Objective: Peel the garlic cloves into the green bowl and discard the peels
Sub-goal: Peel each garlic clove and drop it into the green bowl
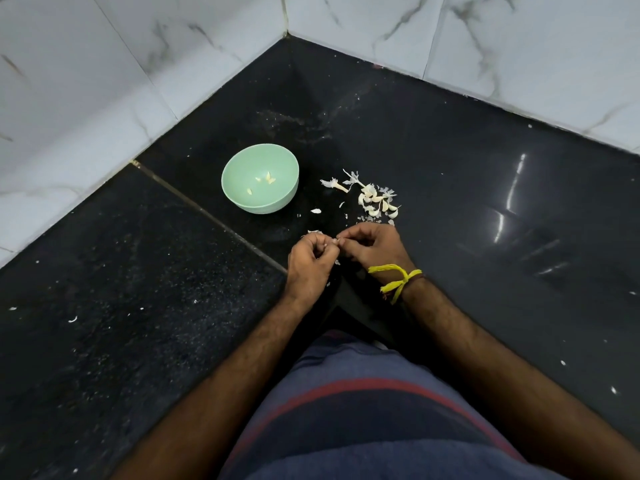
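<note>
Garlic clove (pixel 334 240), mostly hidden, is pinched between the curled fingers of left hand (pixel 311 263) and right hand (pixel 372 245), held together near the green bowl (pixel 260 178); unpeeled cloves (pixel 375 202) lie right of it

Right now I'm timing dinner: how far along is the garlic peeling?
Early. A few peeled cloves lie in the green bowl. Both hands, left hand and right hand, pinch one clove between them. A pile of unpeeled cloves waits, and loose peels still litter the counter.
</note>
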`<state>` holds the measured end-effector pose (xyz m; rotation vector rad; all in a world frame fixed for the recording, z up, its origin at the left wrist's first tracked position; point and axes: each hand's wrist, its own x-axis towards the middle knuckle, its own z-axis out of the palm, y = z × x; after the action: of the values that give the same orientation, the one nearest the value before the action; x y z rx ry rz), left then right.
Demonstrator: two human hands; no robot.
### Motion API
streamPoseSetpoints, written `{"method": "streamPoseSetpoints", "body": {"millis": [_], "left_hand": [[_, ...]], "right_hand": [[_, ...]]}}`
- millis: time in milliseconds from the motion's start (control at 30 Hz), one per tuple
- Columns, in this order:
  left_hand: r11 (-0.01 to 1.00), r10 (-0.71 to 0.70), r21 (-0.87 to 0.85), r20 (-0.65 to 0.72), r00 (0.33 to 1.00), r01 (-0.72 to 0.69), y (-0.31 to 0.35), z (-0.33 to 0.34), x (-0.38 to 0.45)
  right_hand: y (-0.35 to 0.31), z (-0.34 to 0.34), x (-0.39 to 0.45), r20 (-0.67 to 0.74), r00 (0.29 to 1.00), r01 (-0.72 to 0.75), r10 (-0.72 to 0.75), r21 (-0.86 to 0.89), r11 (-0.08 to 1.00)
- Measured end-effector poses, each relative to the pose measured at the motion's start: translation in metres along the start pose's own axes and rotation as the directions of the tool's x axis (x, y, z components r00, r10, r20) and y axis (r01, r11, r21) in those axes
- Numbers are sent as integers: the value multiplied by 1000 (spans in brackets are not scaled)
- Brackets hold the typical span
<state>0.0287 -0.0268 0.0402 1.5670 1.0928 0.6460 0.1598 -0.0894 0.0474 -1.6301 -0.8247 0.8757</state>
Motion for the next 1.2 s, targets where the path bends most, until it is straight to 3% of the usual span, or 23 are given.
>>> {"method": "streamPoseSetpoints", "body": {"millis": [133,233,333,633,967,1200], "left_hand": [[1000,-1,28,1,1000,1,1,0,-1],[999,16,42,-15,1000,-16,3,2,-2],[997,32,72,-19,999,-30,6,3,-3],[993,45,107,-29,999,-41,8,0,-2],[989,29,148,-138,990,-8,4,-7,1],[985,91,164,-187,978,-60,9,-7,2]], "right_hand": [[-3,-2,2,51,997,-64,59,118,991],[-3,-1,0,70,984,-179,166,316,932],[0,-2,0,99,967,-253,233,405,879],[3,-4,-3,145,981,-178,132,375,910],[-1,-16,-3,147,967,-256,210,506,824],[1,-13,-4,133,973,-228,187,475,850]]}}
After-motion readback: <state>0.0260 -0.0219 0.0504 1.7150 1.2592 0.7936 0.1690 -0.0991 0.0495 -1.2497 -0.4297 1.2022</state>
